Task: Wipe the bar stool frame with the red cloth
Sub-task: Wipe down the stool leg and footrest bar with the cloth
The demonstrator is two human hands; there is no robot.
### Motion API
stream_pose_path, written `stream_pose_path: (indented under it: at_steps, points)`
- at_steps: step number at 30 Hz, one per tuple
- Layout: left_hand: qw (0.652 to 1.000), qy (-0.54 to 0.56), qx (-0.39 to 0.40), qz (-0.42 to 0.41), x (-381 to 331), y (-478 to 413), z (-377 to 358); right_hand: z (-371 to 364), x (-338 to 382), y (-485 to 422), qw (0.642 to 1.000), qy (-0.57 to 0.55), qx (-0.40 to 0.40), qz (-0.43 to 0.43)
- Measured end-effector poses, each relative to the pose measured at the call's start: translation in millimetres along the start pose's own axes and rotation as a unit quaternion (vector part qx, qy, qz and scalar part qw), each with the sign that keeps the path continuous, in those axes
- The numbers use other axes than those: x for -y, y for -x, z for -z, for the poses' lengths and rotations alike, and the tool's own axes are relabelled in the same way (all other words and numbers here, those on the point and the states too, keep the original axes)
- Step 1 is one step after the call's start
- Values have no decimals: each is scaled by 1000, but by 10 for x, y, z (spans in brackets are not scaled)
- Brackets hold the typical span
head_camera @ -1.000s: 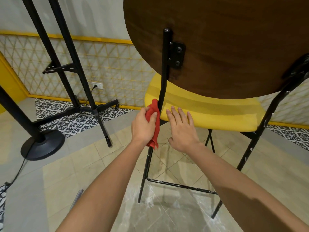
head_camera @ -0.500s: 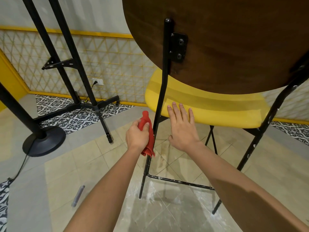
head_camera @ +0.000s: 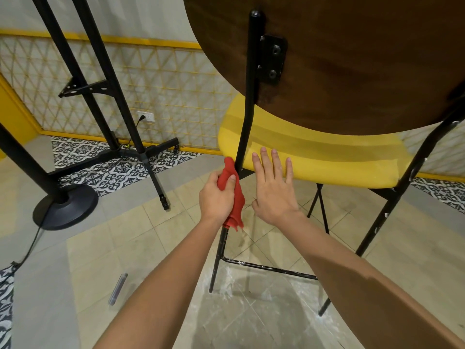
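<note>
Gripping the red cloth (head_camera: 232,195) in my left hand (head_camera: 217,195), I have it wrapped around the stool's black rear leg (head_camera: 247,96), just below the yellow seat (head_camera: 314,157). The leg runs steeply up and down, so the wipe follows its length. To the right, my right hand (head_camera: 274,191) lies spread flat on the seat edge, holding nothing.

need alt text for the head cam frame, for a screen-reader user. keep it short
A person's left hand grips a red cloth wrapped around a black leg of the bar stool frame, just below the yellow seat. The right hand lies open and flat at the seat's front edge. A brown wooden backrest fills the top of the view, above a tiled floor.
</note>
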State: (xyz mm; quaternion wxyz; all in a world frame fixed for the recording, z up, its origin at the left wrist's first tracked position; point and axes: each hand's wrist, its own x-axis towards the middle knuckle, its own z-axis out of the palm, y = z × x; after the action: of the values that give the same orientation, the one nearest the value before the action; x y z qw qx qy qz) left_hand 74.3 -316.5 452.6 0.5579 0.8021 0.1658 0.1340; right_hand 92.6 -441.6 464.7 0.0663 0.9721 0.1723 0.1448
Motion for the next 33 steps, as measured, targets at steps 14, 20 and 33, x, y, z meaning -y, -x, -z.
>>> stream_pose_path:
  at_steps: [14,20,33]
  points:
    - [993,3,-67,-99,-220,1,-47,-12,-28,3,1000,1,3,4]
    - [995,-89,-45,-8,-75,19,-70,24,-50,6,1000,-4,15,10]
    - [999,-2,-24,26,-93,154,-82,76,-114,85,982,-184,-50,21]
